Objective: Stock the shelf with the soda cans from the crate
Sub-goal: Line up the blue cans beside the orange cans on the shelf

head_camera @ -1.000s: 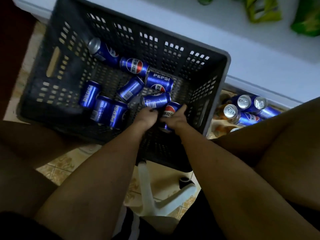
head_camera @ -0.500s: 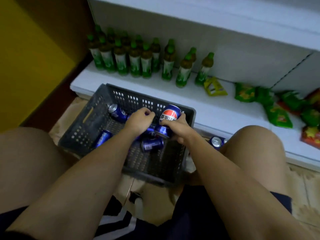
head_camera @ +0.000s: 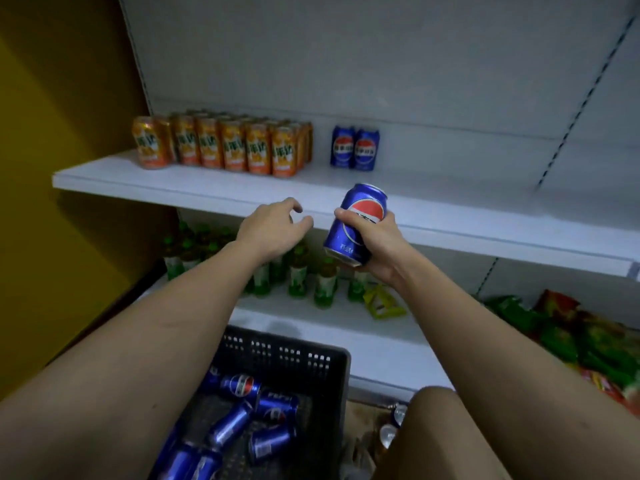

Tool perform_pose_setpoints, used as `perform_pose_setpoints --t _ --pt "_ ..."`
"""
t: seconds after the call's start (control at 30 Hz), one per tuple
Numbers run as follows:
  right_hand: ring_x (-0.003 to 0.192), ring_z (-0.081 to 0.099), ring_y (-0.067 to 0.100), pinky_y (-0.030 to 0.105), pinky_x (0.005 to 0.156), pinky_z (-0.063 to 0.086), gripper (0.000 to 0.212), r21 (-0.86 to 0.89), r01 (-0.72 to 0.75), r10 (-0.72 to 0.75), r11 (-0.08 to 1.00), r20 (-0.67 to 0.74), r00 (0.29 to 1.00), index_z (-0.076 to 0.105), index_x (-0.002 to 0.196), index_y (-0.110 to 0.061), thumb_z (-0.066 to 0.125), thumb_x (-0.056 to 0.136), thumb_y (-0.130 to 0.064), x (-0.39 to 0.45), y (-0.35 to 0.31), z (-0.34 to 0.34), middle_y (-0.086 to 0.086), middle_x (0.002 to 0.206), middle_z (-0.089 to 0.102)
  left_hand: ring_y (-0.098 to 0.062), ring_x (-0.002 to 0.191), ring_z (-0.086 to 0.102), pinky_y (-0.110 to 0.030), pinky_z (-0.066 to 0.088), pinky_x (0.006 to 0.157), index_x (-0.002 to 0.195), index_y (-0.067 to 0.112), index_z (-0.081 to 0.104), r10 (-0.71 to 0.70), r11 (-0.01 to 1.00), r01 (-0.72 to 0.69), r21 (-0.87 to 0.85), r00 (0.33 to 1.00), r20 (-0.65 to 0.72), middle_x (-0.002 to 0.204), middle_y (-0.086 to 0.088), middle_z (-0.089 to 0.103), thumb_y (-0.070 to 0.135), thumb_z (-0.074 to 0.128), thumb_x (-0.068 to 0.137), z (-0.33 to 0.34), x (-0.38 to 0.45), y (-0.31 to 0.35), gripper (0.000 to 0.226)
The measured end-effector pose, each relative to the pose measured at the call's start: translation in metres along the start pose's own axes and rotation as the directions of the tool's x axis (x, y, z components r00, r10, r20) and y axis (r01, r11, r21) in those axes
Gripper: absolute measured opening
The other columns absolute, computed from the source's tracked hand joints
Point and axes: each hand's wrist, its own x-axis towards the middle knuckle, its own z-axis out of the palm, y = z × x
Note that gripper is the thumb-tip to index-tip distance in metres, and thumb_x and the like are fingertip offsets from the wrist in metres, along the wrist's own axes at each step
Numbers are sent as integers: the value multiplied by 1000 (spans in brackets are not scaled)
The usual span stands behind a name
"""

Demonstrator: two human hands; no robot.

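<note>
Blue aluminium fills the right hand [head_camera: 375, 245]: its grip is wrapped round a blue soda can [head_camera: 356, 225], thumb across the front of the logo, fingers behind, the base near the heel of the palm. The can is held in the air just in front of the middle shelf [head_camera: 214, 188], its long axis close to upright, the top leaning slightly toward one o'clock. The left hand [head_camera: 273, 228] hovers at nine o'clock from the can, near but not touching it, fingers loosely curled and holding nothing.

What the placement turns on: the two standing blue cans [head_camera: 355, 148] sit at twelve o'clock from the held can, further back on the shelf, with bare shelf to their right and in front. The right hand is the nearer one and already carries the can nearly upright, so I judge the coming move to be a short push forward and up, then a set-down beside that pair.

At ten o'clock stands a block of orange cans [head_camera: 221, 147]. At six o'clock, the dark crate [head_camera: 311, 362] holds several more blue cans [head_camera: 242, 417] lying on their sides, so much stocking remains. Green bottles [head_camera: 325, 285] stand on the lower shelf.
</note>
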Motion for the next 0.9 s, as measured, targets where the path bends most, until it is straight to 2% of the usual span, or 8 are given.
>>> perform_pose_setpoints --t 0.17,0.37,0.47,0.57,0.6,0.73,0.83,0.9 --pt "94 67 25 41 66 61 71 -193 97 -107 976 -41 993 43 130 -19 86 73 -22 27 -58 -24 7 115 62 -22 115 54 -44 48 93 130 33 53 102 989 -104 108 994 31 127 0 60 60 46 89 4 45 38 50" --pt "86 63 20 36 55 55 64 -217 89 -107 972 -71 992 36 129 -25 78 81 -24 82 -77 -50 2 106 57 -23 125 47 -47 42 101 136 35 49 158 963 -193 187 969 189 139 -1 52 60 45 91 43 94 64 52" --pt "89 62 21 38 62 56 68 -193 87 -109 977 -106 988 30 131 -24 76 82 -26 117 -77 -57 3 108 54 -26 127 43 -49 41 101 139 37 46 143 956 -206 210 948 283 144 -3 45 62 43 91 64 123 67 54" --pt "96 60 20 42 81 57 65 -206 147 -180 968 -154 972 26 123 -28 77 82 -27 160 -74 -64 0 107 51 -27 134 37 -54 36 105 142 41 41 151 947 -234 221 929 338 150 -1 37 65 38 92 78 151 63 55" --pt "95 59 18 39 81 56 64 -213 176 -212 961 -162 964 27 121 -29 78 81 -26 175 -72 -67 -2 104 50 -26 137 34 -56 31 107 143 43 39 156 945 -241 220 925 345 152 1 34 65 36 93 82 159 60 55" --pt "83 56 6 18 61 47 60 -219 319 -364 922 -211 907 40 123 -25 80 79 -20 239 -70 -73 -11 99 52 -19 145 18 -61 9 115 147 51 25 178 948 -253 190 923 342 157 9 23 67 24 94 95 174 47 55" --pt "91 61 8 23 69 53 67 -210 398 -445 893 -282 850 46 131 -21 83 75 -21 284 -72 -69 -4 114 59 -15 147 11 -60 5 116 149 52 19 196 941 -277 196 915 353 159 11 17 68 20 94 97 173 44 56" --pt "103 64 16 36 86 57 73 -243 433 -493 868 -319 810 51 132 -21 85 68 -29 309 -70 -66 -1 120 63 -13 147 8 -58 3 117 149 52 17 198 942 -278 191 914 354 159 13 14 67 20 95 96 172 44 56"
